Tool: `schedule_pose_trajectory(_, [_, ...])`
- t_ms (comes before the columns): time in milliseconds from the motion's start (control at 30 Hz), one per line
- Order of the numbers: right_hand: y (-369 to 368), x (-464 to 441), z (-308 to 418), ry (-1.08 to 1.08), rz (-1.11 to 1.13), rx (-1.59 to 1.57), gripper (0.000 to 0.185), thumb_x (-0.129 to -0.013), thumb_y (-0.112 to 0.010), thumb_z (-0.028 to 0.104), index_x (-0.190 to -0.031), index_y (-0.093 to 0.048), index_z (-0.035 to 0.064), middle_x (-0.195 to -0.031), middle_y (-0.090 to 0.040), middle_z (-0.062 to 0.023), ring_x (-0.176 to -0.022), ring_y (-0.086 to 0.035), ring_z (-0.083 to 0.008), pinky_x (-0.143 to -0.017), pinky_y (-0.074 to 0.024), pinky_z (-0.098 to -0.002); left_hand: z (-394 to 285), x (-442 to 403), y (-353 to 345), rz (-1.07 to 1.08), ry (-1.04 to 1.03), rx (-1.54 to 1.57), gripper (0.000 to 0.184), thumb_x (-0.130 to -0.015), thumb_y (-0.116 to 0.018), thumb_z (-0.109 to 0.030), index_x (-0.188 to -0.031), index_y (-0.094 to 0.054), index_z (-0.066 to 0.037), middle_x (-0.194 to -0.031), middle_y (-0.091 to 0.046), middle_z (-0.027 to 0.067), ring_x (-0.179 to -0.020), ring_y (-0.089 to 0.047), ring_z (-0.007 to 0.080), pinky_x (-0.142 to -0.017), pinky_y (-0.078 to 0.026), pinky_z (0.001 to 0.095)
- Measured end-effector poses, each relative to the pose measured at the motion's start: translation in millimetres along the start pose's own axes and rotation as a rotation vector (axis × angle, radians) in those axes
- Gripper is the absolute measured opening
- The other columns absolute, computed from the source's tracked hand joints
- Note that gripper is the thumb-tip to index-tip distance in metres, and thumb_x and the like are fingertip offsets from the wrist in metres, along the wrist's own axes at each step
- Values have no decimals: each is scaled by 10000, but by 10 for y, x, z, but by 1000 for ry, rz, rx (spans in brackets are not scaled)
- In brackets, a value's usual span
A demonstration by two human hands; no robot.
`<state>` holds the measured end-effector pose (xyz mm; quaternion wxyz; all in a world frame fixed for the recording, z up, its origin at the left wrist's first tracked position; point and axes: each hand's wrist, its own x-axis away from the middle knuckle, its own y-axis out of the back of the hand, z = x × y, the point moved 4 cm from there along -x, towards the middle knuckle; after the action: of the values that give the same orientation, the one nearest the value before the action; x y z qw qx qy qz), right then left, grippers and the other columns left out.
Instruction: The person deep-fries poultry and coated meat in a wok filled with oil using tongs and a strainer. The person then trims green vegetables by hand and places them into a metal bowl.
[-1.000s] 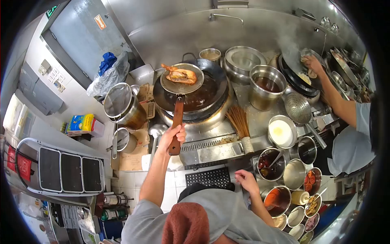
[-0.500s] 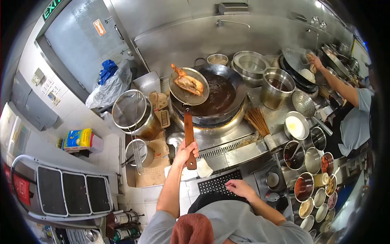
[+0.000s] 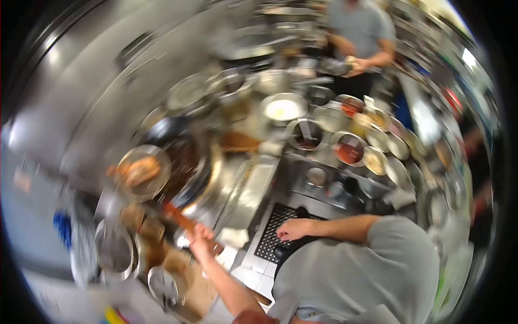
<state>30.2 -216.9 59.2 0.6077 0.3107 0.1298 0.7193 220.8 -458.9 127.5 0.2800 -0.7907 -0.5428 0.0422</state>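
My left hand point(image 3: 202, 241) is closed around the wooden handle of a round strainer point(image 3: 125, 190). A browned piece of poultry point(image 3: 141, 171) lies in the strainer, which is held over the left edge of a wok point(image 3: 164, 129). Dark liquid point(image 3: 183, 162) fills the wok. My right hand point(image 3: 294, 229) hangs in front of my body above a black perforated mat point(image 3: 265, 245), with loosely bent fingers and nothing visible in them. Motion blur softens the whole view.
A mesh sieve point(image 3: 114, 248) rests on a pot at lower left. A bamboo brush point(image 3: 240, 142) lies right of the wok. Several seasoning pots, among them one with red sauce point(image 3: 349, 151), stand to the right. Another person point(image 3: 361, 38) works at the back.
The view has swung to the right, so the wok and strainer now appear further left and tilted. My left hand still grips the strainer. The other person now faces this way, hands together.
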Motion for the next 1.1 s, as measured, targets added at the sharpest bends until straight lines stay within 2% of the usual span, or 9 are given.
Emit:
schedule_pose_trajectory(100, [-17,316,-289,-49,-136,-17,205,-808,-608,229,-929,-669,75,-852,-690,-113,-788,-662,-274,-696,-515,-385,43,-71,38,138,-108,13,339,-926,-544,-53,-1239,-414,-49,-789,-461,23,-583,-397,94,-503,-384,254])
schedule_pose_trajectory(267, [-206,133,-314,-25,19,19,182,-805,-605,210,-890,-674,64,-857,-690,-110,-823,-658,-267,-720,-515,-389,25,-39,0,169,-128,17,280,-953,-509,-51,-1214,-407,-34,-784,-454,31,-608,-407,107,-523,-410,269])
schedule_pose_trajectory(433, [7,-25,270,-47,30,-35,214,-812,-606,212,-946,-677,60,-892,-692,-124,-854,-659,-283,-742,-514,-390,2,-15,-18,172,-145,-8,240,-957,-497,-42,-1183,-416,-29,-776,-454,28,-619,-420,106,-528,-416,266])
schedule_pose_trajectory(667, [234,453,-240,-21,-239,154,207,-783,-608,199,-924,-681,65,-826,-692,-114,-759,-672,-256,-695,-529,-392,68,-187,109,113,-130,-113,205,-917,-572,-82,-1096,-474,-61,-734,-417,-7,-589,-368,89,-521,-372,246])
schedule_pose_trajectory(767, [486,1176,-608,-329,-320,-349,176,-831,-610,187,-937,-673,61,-789,-672,-55,-696,-654,-143,-594,-537,-307,84,-316,174,175,-150,-44,259,-899,-543,-13,-1149,-491,-54,-742,-423,-4,-603,-377,88,-533,-358,249])
schedule_pose_trajectory(800, [620,1489,-725,-363,-471,-531,178,-861,-600,187,-960,-660,52,-781,-668,-58,-702,-655,-146,-605,-544,-303,129,-353,245,140,-165,-92,209,-948,-492,-65,-1155,-492,-33,-725,-431,1,-615,-401,81,-547,-351,246])
schedule_pose_trajectory(833, [796,1845,-766,-340,-627,-570,182,-885,-594,193,-973,-652,45,-805,-673,-63,-720,-656,-146,-610,-548,-298,-163,-61,27,-75,-130,-803,579,-842,-643,-438,-1267,-564,-53,-1235,-584,188,-1068,-574,268,-1038,-377,366])
schedule_pose_trajectory(933, [1143,3064,-1015,-324,-1136,-879,149,-914,-586,184,-960,-651,58,-837,-674,-48,-710,-639,-129,-579,-521,-263,-174,17,-109,-74,-257,-782,442,-919,-562,-366,-1212,-577,-36,-1158,-593,178,-962,-562,261,-885,-424,353])
schedule_pose_trajectory(1100, [1213,5290,-1462,-378,-2300,-720,121,-853,-622,197,-932,-673,121,-708,-613,10,-511,-505,-63,-421,-375,-204,18,-55,-512,32,-228,-613,338,-931,-539,-342,-1118,-551,-61,-1028,-547,130,-846,-511,219,-770,-378,331])
